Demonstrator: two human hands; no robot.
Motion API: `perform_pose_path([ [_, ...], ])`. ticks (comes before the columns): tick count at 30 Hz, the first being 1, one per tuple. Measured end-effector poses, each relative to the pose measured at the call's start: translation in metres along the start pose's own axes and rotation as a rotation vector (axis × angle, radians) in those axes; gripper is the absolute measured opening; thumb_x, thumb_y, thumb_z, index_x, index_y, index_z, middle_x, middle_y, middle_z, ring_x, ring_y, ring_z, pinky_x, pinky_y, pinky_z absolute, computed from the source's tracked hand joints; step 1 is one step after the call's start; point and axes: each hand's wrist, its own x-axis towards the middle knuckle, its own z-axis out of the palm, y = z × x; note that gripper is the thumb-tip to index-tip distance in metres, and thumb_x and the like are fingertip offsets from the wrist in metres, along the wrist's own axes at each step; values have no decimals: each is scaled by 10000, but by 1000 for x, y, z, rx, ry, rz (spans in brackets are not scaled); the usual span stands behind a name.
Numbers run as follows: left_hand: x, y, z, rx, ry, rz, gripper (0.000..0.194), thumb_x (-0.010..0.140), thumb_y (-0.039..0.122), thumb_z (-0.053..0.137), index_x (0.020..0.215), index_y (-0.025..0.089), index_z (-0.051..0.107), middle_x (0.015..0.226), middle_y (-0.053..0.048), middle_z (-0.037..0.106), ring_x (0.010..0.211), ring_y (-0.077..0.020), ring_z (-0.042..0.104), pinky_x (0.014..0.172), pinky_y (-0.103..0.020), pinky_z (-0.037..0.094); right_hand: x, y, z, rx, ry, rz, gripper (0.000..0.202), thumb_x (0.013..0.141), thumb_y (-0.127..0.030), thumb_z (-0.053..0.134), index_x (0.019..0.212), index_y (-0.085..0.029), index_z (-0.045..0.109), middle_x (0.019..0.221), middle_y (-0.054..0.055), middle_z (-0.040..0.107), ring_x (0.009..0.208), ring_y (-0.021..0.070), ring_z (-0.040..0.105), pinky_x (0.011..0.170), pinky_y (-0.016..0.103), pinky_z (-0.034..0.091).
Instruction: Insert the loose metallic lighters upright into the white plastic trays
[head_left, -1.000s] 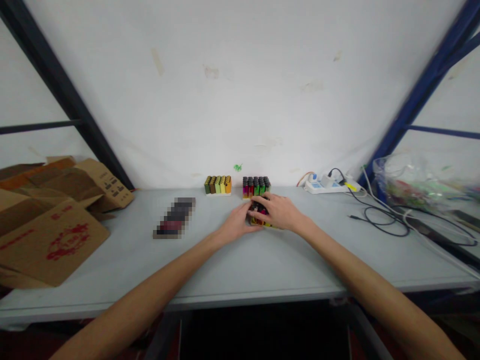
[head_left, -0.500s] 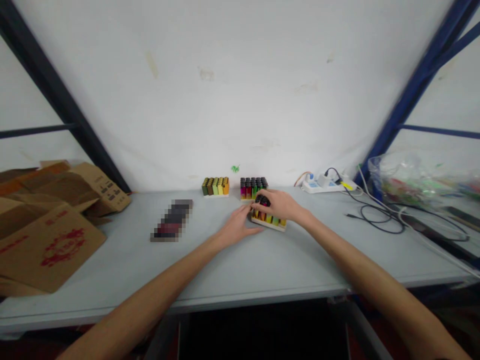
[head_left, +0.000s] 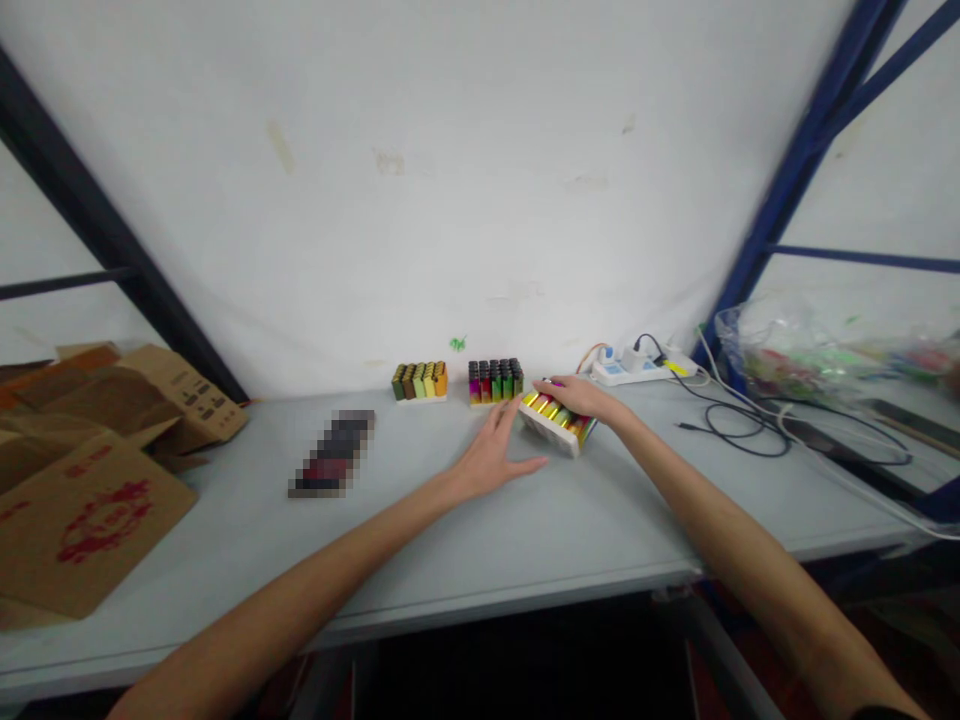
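Note:
A tray of lighters (head_left: 556,425) with yellow, orange and green bodies is tilted, its pale base showing toward me. My right hand (head_left: 583,397) grips it from above, fingers over the lighter tops. My left hand (head_left: 489,458) is open just left of the tray, thumb and fingers spread, holding nothing. Behind it, near the wall, stands an upright tray of lighters with black tops and pink and green bodies (head_left: 496,383). Another upright tray, with yellow, green and orange lighters (head_left: 420,382), stands farther left.
Folded cardboard boxes (head_left: 112,510) lie at the left. A pixelated dark flat object (head_left: 334,455) rests on the grey table (head_left: 420,550). At the right are a white power strip (head_left: 634,368), tangled black cables (head_left: 739,430) and clear plastic bags (head_left: 787,350).
The gripped tray has tipped so its base shows, and it has shifted right with my right hand. My left hand is now apart from it, its fingers spread. The camera view has shifted slightly.

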Motion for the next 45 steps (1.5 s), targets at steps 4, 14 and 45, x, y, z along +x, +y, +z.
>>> perform_pose_path([
  [4, 17, 13, 19, -65, -46, -62, 1145, 731, 652, 801, 1606, 215, 203, 1628, -201, 283, 1522, -376, 303, 1258, -551, 271, -1, 14, 5, 33, -6, 91, 642, 1049, -585, 315, 1199, -135, 747, 1242, 140, 746, 1088, 278, 703, 961, 331, 497],
  [14, 34, 5, 33, -115, -4, -15, 1151, 696, 562, 857, 1589, 209, 221, 1522, -188, 403, 1435, -343, 422, 1229, -508, 323, -6, 19, 3, -245, 25, 79, 554, 1063, -485, 338, 1276, -149, 723, 1233, 202, 735, 1153, 359, 683, 962, 386, 472],
  [45, 27, 5, 34, -126, -27, -2, 1291, 724, 587, 839, 1648, 182, 34, 1669, -216, 234, 1560, -344, 245, 1273, -506, 242, 5, 34, 26, -624, 71, -461, 326, 1067, -204, 395, 1275, -85, 616, 1260, 209, 656, 1155, 302, 609, 974, 417, 426],
])
